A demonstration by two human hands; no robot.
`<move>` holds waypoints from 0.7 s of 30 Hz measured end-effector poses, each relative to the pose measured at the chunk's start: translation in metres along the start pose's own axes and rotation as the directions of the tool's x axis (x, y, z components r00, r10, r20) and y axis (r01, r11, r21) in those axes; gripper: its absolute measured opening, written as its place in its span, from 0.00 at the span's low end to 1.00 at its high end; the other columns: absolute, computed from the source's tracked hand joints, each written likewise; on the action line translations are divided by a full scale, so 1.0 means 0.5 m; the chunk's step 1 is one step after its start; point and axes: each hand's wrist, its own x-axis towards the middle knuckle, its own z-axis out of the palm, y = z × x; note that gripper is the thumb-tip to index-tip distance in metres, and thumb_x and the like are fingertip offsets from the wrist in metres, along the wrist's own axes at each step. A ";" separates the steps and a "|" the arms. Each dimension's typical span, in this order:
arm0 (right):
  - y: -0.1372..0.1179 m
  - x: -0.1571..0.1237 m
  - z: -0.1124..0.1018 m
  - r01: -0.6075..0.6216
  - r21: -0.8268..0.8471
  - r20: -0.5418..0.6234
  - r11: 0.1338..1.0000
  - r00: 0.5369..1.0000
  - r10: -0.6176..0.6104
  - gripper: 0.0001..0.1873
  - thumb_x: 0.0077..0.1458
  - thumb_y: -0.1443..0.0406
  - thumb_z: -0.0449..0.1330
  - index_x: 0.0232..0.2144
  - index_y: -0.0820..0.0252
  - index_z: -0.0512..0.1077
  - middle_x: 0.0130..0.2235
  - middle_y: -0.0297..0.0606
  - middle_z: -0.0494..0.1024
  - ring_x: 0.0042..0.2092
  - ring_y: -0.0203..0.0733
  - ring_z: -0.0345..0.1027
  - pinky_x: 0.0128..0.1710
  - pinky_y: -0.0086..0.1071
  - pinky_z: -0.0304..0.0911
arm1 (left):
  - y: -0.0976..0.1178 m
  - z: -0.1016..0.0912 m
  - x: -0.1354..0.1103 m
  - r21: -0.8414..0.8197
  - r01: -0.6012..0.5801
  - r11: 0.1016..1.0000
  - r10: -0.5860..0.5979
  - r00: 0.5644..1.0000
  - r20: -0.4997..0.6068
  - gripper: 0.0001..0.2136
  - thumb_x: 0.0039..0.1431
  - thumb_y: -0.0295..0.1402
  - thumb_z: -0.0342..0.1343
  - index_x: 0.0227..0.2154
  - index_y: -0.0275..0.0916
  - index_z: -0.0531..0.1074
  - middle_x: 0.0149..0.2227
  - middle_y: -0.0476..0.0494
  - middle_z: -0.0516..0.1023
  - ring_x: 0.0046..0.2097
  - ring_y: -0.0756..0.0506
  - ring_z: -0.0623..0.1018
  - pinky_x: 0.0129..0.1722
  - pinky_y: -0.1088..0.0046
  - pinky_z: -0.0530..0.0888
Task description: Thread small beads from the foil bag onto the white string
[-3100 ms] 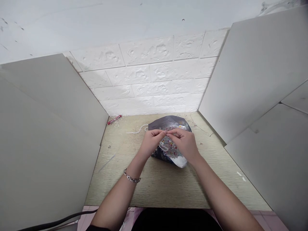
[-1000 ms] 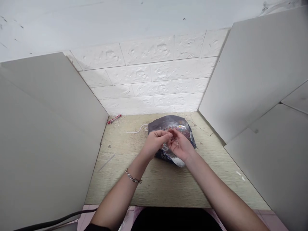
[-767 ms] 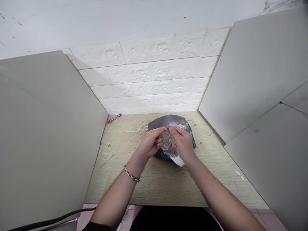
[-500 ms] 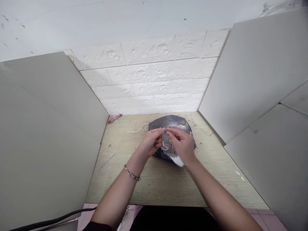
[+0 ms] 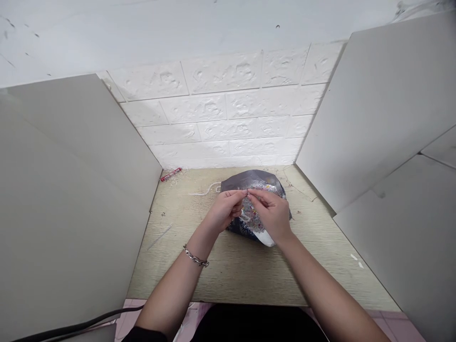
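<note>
My left hand (image 5: 227, 207) and my right hand (image 5: 272, 213) meet fingertip to fingertip, both closed in a pinch. Whatever lies between the fingertips is too small to make out. Just beneath them, an opened bag (image 5: 242, 180), grey and silvery inside with a dark blue outside, rests on the table. Many small mixed-colour beads (image 5: 253, 221) fill it, partly covered by my hands. From the bag's left side a white beaded strand (image 5: 204, 193) trails onto the table.
A red wrapper-like strip (image 5: 171, 174) lies at the back left corner. A thin clear stick (image 5: 160, 236) is on the left of the table (image 5: 242, 280). White scraps (image 5: 357, 261) lie at right. Grey panels (image 5: 71, 190) flank both sides; a white brick-patterned wall (image 5: 213, 104) stands behind.
Both hands keep nearly the same pinch above the bag. The whole view has shifted very slightly; nothing else has visibly moved.
</note>
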 end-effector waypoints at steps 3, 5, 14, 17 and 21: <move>-0.002 0.002 -0.001 -0.097 0.029 -0.002 0.995 0.995 0.097 0.10 0.42 0.63 0.57 0.30 0.54 0.74 0.25 0.32 0.74 0.26 0.34 0.62 0.28 0.28 0.59 | 0.001 0.003 -0.001 0.002 -0.021 1.000 0.021 0.999 -0.032 0.12 0.45 0.38 0.54 0.19 0.34 0.62 0.16 0.56 0.46 0.18 0.58 0.50 0.16 0.80 0.48; -0.002 0.005 -0.002 -0.164 0.072 -0.009 0.984 0.986 0.165 0.10 0.42 0.62 0.57 0.30 0.56 0.74 0.21 0.31 0.71 0.22 0.32 0.59 0.23 0.27 0.56 | 0.001 0.005 -0.001 -0.008 -0.020 1.000 0.020 0.999 -0.042 0.12 0.46 0.39 0.52 0.24 0.32 0.66 0.17 0.56 0.46 0.18 0.57 0.50 0.17 0.80 0.48; 0.011 0.017 0.001 -0.429 0.372 0.127 0.823 0.902 0.413 0.14 0.39 0.59 0.60 0.30 0.59 0.72 0.12 0.25 0.56 0.14 0.25 0.42 0.13 0.24 0.41 | -0.010 0.011 -0.002 0.583 -0.253 0.772 0.385 0.916 -0.112 0.13 0.53 0.40 0.44 0.25 0.35 0.66 0.20 0.51 0.63 0.24 0.54 0.62 0.24 0.78 0.59; 0.011 0.019 0.002 -0.471 0.441 0.194 0.764 0.881 0.431 0.13 0.38 0.59 0.60 0.29 0.60 0.72 0.11 0.23 0.52 0.14 0.25 0.39 0.12 0.23 0.39 | -0.010 0.015 -0.008 0.779 -0.280 0.561 0.518 0.853 -0.066 0.12 0.55 0.37 0.43 0.26 0.36 0.66 0.26 0.49 0.69 0.30 0.52 0.66 0.30 0.77 0.62; 0.009 0.019 0.003 -0.486 0.482 0.226 0.730 0.873 0.432 0.12 0.38 0.60 0.61 0.29 0.60 0.72 0.11 0.23 0.52 0.14 0.24 0.38 0.12 0.23 0.38 | -0.010 0.019 -0.014 0.889 -0.263 0.375 0.587 0.809 -0.009 0.11 0.56 0.35 0.42 0.26 0.36 0.67 0.26 0.48 0.69 0.30 0.51 0.68 0.31 0.76 0.62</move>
